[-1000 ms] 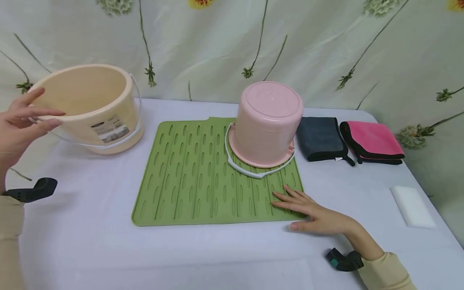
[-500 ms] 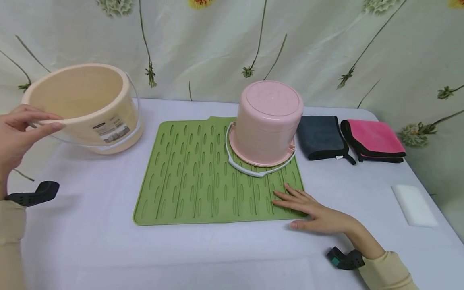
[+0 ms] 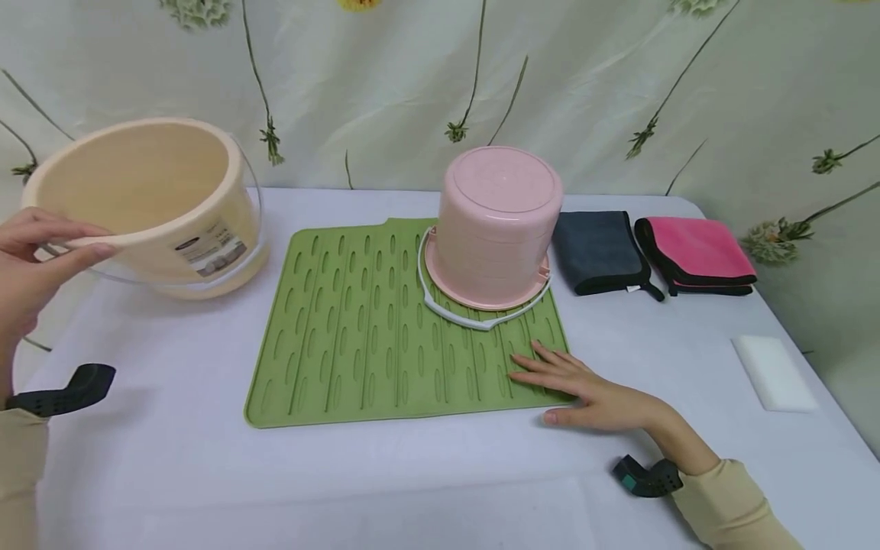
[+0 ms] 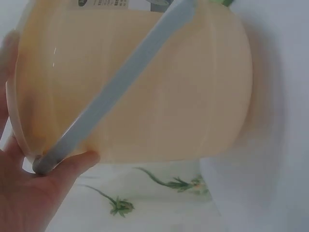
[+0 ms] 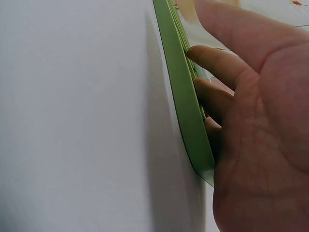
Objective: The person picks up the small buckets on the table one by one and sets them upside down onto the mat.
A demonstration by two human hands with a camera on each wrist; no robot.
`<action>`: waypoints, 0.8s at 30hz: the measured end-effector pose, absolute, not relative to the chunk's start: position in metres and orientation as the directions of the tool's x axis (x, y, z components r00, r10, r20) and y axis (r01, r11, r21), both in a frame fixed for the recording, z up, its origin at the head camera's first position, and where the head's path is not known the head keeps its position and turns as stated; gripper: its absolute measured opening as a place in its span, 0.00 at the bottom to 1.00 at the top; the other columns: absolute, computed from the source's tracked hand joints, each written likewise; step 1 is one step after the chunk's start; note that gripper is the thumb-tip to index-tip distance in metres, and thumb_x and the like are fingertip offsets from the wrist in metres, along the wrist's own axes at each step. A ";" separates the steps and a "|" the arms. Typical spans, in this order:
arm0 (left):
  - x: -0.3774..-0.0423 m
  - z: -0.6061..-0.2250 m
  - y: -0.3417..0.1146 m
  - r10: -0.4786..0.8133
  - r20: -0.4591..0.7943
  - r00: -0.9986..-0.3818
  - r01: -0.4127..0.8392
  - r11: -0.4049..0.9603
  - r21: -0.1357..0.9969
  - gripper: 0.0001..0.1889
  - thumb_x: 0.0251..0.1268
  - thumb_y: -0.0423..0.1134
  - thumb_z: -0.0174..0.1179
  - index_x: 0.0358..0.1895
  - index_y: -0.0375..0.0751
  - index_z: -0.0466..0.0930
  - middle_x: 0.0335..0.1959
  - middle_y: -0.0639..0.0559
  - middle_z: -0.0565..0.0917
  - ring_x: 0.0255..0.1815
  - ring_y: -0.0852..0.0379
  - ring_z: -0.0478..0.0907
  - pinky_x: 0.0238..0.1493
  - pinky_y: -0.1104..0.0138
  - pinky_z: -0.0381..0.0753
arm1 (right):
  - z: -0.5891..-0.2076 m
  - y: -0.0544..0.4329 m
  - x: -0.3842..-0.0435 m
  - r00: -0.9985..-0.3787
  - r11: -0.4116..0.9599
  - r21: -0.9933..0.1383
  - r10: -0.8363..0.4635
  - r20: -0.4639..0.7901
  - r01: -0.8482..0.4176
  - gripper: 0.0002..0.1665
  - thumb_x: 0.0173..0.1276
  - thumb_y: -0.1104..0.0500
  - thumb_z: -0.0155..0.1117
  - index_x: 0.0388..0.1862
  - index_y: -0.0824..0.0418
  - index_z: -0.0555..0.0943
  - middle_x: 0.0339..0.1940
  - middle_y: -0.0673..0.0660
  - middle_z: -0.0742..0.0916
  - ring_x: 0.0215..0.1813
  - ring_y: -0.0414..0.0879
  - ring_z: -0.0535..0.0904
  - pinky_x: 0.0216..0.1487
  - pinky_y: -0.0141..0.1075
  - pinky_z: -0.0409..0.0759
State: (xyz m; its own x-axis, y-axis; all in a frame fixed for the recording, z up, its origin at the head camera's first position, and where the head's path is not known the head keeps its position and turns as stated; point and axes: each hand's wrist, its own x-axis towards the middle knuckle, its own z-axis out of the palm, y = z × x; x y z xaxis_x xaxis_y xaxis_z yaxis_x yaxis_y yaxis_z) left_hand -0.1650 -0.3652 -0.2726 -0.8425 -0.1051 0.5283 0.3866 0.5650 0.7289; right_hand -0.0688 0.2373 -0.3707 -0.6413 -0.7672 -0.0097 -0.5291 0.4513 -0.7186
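At the left of the head view, my left hand (image 3: 43,260) pinches the rim of a cream bucket (image 3: 154,221), thumb outside and fingers over the edge. The bucket stands upright at the table's far left, its pale handle (image 4: 120,79) hanging down across the front. My right hand (image 3: 587,389) rests with spread, straight fingers on the near right corner of a ribbed green drying mat (image 3: 330,336). Upside down on the mat's right half stands a pink bucket (image 3: 498,229), its grey handle lying around the front of its rim.
Right of the mat lie a folded dark grey cloth (image 3: 598,252) and a folded pink cloth (image 3: 697,256) with black edging. A white sponge block (image 3: 774,373) is near the right table edge. A flower-print curtain (image 3: 399,92) hangs behind the table.
My left fingers have closed from a loose reach onto the cream bucket's rim, and the bucket has shifted slightly left. My right hand stays on the mat.
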 end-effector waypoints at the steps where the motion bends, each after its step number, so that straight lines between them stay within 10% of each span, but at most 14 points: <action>1: -0.163 -0.270 -0.362 -0.091 0.543 -0.834 0.409 0.558 0.722 0.12 0.57 0.19 0.58 0.44 0.26 0.82 0.33 0.63 0.73 0.43 0.63 0.65 0.59 0.72 0.59 | -0.370 0.237 -0.069 -0.642 0.453 -0.718 -0.767 -0.011 -0.529 0.34 0.68 0.56 0.59 0.72 0.50 0.62 0.74 0.53 0.58 0.74 0.55 0.37 0.66 0.56 0.36; 11: -0.144 -0.243 -0.316 -0.074 0.545 -0.835 0.448 0.482 0.753 0.13 0.54 0.17 0.60 0.44 0.18 0.78 0.36 0.54 0.78 0.45 0.57 0.69 0.52 0.74 0.70 | -0.372 0.238 -0.068 -0.644 0.456 -0.708 -0.765 -0.003 -0.539 0.34 0.68 0.56 0.59 0.72 0.50 0.62 0.74 0.53 0.58 0.74 0.54 0.37 0.69 0.42 0.33; 18: -0.132 -0.235 -0.282 0.100 0.556 -0.825 0.550 -0.082 0.831 0.09 0.49 0.09 0.55 0.37 0.09 0.75 0.33 0.39 0.77 0.41 0.51 0.67 0.38 0.75 0.76 | -0.372 0.236 -0.069 -0.646 0.462 -0.701 -0.764 -0.004 -0.543 0.34 0.69 0.55 0.59 0.72 0.50 0.62 0.74 0.52 0.58 0.74 0.55 0.37 0.67 0.53 0.36; 24: -0.121 -0.233 -0.253 0.231 0.555 -0.799 0.514 -0.218 0.830 0.08 0.51 0.10 0.56 0.36 0.11 0.75 0.33 0.38 0.78 0.40 0.50 0.67 0.37 0.71 0.76 | -0.368 0.235 -0.067 -0.681 0.493 -0.703 -0.732 -0.018 -0.512 0.34 0.69 0.52 0.59 0.72 0.50 0.62 0.74 0.51 0.59 0.74 0.53 0.39 0.68 0.54 0.40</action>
